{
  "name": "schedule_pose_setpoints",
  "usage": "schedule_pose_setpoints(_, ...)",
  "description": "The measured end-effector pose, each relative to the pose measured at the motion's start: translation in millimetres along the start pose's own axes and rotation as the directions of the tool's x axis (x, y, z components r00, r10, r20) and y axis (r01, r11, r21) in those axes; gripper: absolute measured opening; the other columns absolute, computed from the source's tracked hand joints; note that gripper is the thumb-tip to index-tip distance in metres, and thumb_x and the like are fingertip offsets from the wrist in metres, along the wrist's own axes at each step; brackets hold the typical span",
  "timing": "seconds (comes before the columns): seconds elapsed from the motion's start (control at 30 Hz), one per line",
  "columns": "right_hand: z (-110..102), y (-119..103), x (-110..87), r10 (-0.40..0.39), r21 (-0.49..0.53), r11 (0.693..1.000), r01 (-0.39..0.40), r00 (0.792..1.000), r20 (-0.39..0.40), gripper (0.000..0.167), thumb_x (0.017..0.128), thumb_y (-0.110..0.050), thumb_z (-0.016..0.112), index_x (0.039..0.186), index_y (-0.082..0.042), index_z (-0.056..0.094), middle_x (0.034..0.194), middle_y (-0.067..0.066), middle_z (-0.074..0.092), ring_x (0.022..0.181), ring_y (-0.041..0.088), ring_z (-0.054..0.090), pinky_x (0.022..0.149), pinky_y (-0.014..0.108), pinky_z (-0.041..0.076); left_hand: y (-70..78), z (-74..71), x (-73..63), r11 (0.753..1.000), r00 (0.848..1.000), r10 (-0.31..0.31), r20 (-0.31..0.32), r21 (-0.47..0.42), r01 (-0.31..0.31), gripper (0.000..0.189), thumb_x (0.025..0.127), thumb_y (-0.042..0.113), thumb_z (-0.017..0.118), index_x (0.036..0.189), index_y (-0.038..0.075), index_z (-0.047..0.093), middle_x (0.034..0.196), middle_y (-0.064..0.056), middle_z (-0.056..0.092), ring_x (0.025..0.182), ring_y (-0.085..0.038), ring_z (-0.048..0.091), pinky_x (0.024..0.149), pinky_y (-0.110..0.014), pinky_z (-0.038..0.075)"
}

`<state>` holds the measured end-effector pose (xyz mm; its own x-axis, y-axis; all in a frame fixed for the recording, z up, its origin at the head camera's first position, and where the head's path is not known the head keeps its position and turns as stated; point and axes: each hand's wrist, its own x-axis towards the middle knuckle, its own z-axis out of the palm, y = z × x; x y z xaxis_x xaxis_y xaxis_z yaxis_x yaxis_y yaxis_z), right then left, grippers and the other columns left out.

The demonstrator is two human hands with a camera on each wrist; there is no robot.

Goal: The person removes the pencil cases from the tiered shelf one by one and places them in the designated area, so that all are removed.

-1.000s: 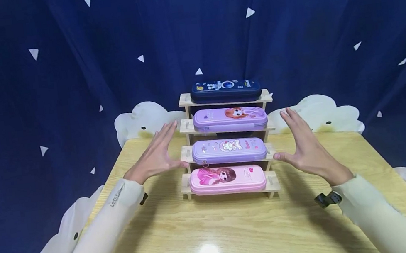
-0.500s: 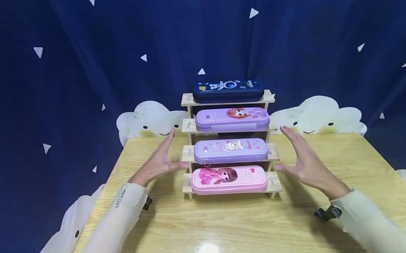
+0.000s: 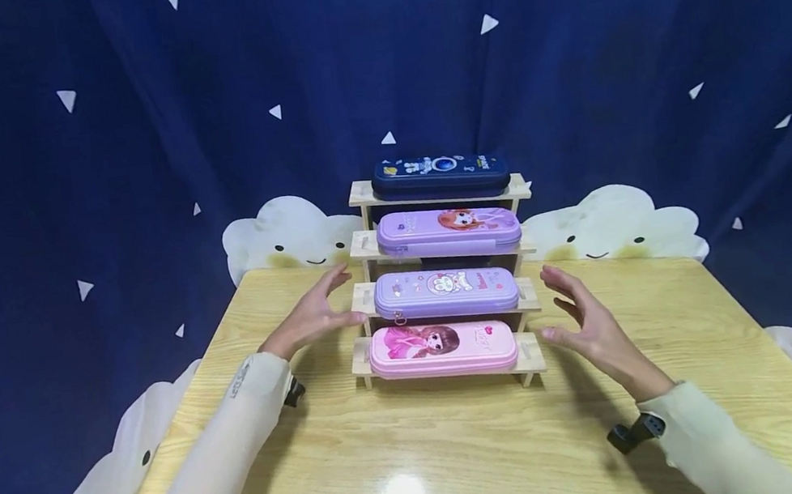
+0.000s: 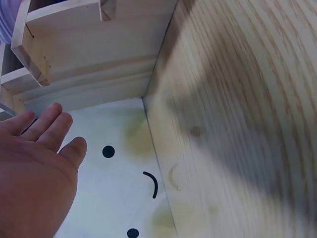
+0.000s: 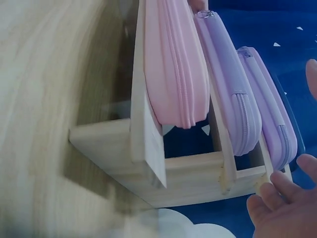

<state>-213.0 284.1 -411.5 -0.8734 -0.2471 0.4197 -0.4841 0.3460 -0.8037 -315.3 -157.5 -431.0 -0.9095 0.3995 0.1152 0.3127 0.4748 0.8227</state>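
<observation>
A stepped wooden rack (image 3: 536,353) bears pencil cases on its tiers. From top to bottom they are a navy astronaut case (image 3: 439,178), a purple doll case (image 3: 424,231), a lilac rabbit case (image 3: 412,294) and a pink doll case (image 3: 469,346). My left hand (image 3: 308,316) is beside the rack's left side, thumb tip right at the end of the rabbit case's tier. To the right of the rack, my right hand (image 3: 600,335) hovers with fingers relaxed and bent, thumb pointing at the lower tiers. Neither hand holds anything. In the right wrist view, the fingers (image 5: 272,196) overlap the rack's upper end.
The rack stands on a light wooden table (image 3: 361,455). Behind it hangs a dark blue curtain (image 3: 374,54) with white triangles. Cloud-shaped cushions with faces, one at the back left (image 3: 292,234) and another at the back right (image 3: 609,223), border the table.
Both hands have sunk lower beside the rack, and their raised fingers have come down and bent more. The right hand has drawn slightly toward the wearer. Rack and cases stay put.
</observation>
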Motion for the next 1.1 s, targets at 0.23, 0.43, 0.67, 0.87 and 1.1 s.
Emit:
schedule_pose_setpoints(0.23,6.1,5.0,-4.0,0.009,0.143,0.990,-0.008,1.000,-0.003,0.071,0.089,0.008,0.065,0.152,0.005,0.033,0.149,0.002,0.047,0.139,0.011,0.046,0.115,0.014,0.038,1.8,0.8,3.1,1.000,1.000,-0.012,0.027,0.008,0.011,0.101,0.082,0.037,0.082,0.160,0.010,0.025,0.161,-0.019,0.039,0.152,-0.041,0.032,0.124,-0.062,0.024)
schedule_pose_setpoints(0.43,11.2,8.5,-9.2,0.001,0.170,0.985,-0.002,1.000,0.002,0.064,0.088,0.010,0.064,0.146,0.009,0.039,0.144,0.023,0.049,0.131,0.016,0.053,0.112,0.016,0.041,0.4,2.9,4.0,0.999,0.999,-0.022,0.040,-0.035,0.023,0.092,0.084,0.033,0.081,0.157,0.006,0.032,0.159,-0.021,0.041,0.151,-0.041,0.034,0.125,-0.059,0.026)
schedule_pose_setpoints(0.67,17.6,10.5,-15.0,0.012,0.186,0.982,-0.013,1.000,0.009,0.061,0.087,0.010,0.064,0.143,0.011,0.041,0.141,0.022,0.050,0.129,0.017,0.053,0.107,0.017,0.045,1.0,5.9,5.6,0.996,0.998,-0.041,0.039,-0.075,0.044,0.088,0.084,0.027,0.081,0.154,0.000,0.036,0.156,-0.024,0.044,0.149,-0.042,0.037,0.124,-0.058,0.028)
schedule_pose_setpoints(0.87,21.9,14.0,-17.6,0.002,0.197,0.980,-0.010,0.999,0.040,0.061,0.086,0.012,0.064,0.143,0.010,0.041,0.142,0.028,0.048,0.133,0.018,0.053,0.112,0.018,0.044,0.8,8.4,8.8,0.994,0.997,-0.073,0.021,-0.077,0.074,0.088,0.083,0.030,0.083,0.153,0.001,0.038,0.155,-0.022,0.047,0.148,-0.040,0.040,0.125,-0.056,0.029)
schedule_pose_setpoints(1.1,28.6,17.4,-21.2,0.006,0.197,0.980,-0.021,0.997,0.080,0.063,0.085,0.015,0.064,0.143,0.012,0.040,0.145,0.027,0.048,0.136,0.010,0.051,0.115,0.017,0.041,3.2,10.1,9.8,0.994,0.997,-0.076,0.009,-0.077,0.077,0.087,0.082,0.030,0.084,0.151,0.001,0.041,0.152,-0.023,0.051,0.145,-0.040,0.045,0.123,-0.057,0.032)
